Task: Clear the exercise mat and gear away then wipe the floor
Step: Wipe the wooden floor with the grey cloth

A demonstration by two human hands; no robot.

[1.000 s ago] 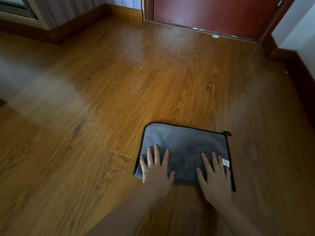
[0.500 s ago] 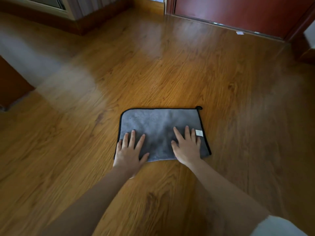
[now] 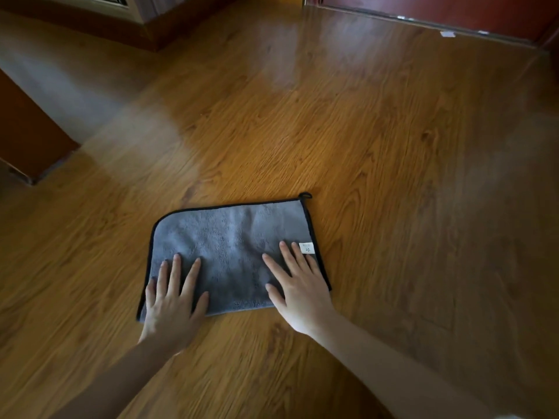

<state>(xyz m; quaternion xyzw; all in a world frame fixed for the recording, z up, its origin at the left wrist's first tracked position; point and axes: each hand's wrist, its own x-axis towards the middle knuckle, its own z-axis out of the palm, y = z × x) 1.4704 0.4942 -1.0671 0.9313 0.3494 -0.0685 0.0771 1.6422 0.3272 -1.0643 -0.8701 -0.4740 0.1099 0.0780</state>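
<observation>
A grey microfibre cloth with black edging, a hanging loop and a small white label lies flat on the wooden floor. My left hand presses palm-down on its near left corner, fingers spread. My right hand lies flat on its right side, fingertips next to the label. Neither hand grips the fabric. No exercise mat or gear is in view.
A dark red door closes the far right side. A brown piece of furniture stands at the left edge. A wall corner with a wooden skirting board juts in at the far left.
Both hands have slid the cloth to the left across the floor, away from the door side. The furniture at the left has come into view.
</observation>
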